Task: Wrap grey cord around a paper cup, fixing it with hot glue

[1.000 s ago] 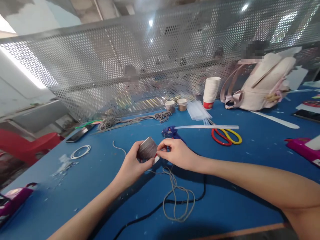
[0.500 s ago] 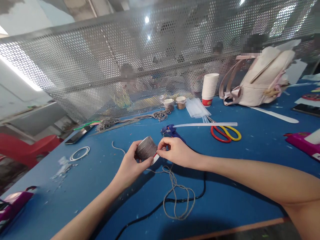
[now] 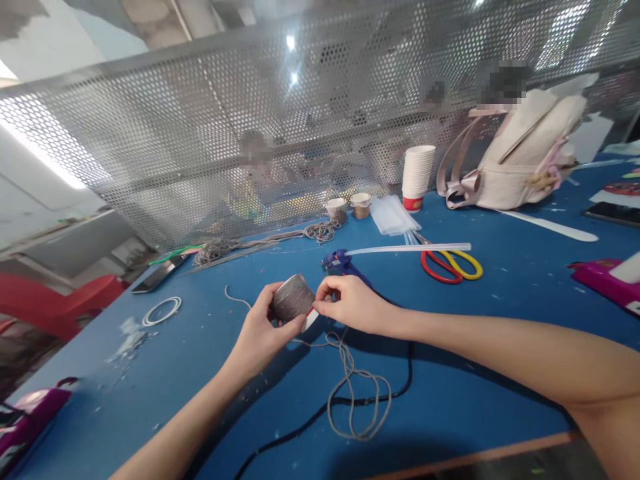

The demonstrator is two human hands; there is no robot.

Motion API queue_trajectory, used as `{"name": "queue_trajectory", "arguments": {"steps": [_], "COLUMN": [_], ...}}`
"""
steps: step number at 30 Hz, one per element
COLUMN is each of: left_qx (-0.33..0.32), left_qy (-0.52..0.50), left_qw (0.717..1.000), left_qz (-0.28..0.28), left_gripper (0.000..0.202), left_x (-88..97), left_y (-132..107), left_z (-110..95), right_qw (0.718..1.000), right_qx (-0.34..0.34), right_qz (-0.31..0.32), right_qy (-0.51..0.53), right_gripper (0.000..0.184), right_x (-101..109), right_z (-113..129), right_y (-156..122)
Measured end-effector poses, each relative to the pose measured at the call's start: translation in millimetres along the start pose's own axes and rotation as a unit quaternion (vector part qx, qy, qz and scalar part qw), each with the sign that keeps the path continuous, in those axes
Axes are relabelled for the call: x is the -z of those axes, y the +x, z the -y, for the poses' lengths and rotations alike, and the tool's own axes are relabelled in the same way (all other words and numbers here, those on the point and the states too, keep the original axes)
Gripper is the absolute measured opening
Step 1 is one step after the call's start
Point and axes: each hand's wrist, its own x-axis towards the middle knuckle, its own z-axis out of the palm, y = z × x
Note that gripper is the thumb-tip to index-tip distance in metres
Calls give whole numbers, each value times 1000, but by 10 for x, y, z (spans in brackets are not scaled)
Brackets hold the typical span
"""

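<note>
A paper cup (image 3: 293, 298) wrapped in grey cord lies tilted in my left hand (image 3: 265, 330), whose fingers and thumb close around it. Part of its white and red surface still shows near my thumb. My right hand (image 3: 353, 303) pinches at the cup's right side; the grey cord (image 3: 350, 380) appears to run to these fingertips, though they hide the exact grip. Loose loops of that cord lie on the table below my hands. Just behind my right hand rests a blue glue gun (image 3: 340, 261) with a clear glue stick (image 3: 410, 249) in it.
Red and yellow scissors (image 3: 453, 265) lie right of the glue gun. Behind stand a stack of paper cups (image 3: 419, 177), two wrapped cups (image 3: 360, 205) and a backpack (image 3: 525, 160). Grey cord bundles (image 3: 215, 250) lie along the perforated screen (image 3: 190, 147). A black cable (image 3: 300, 427) crosses the front.
The view has shifted very slightly. Both hands keep the same hold on the cup and cord, with no clear movement.
</note>
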Motion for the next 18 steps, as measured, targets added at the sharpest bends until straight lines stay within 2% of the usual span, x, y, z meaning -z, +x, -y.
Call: {"name": "queue_trajectory", "arguments": {"steps": [12,18], "left_qx": [-11,-7], "left_qy": [3,-2], "left_qw": [1000,1000], "left_qz": [-6,10], "left_gripper": [44,47], "left_x": [26,46], "left_y": [23,36], "left_z": [13,57], "right_qw": [999,999], "right_qx": [-7,-23], "right_qz": [9,15], "right_qy": [31,43], "right_gripper": [8,9], "right_x": [34,38], "right_z": [38,43], "right_y": [28,43]}}
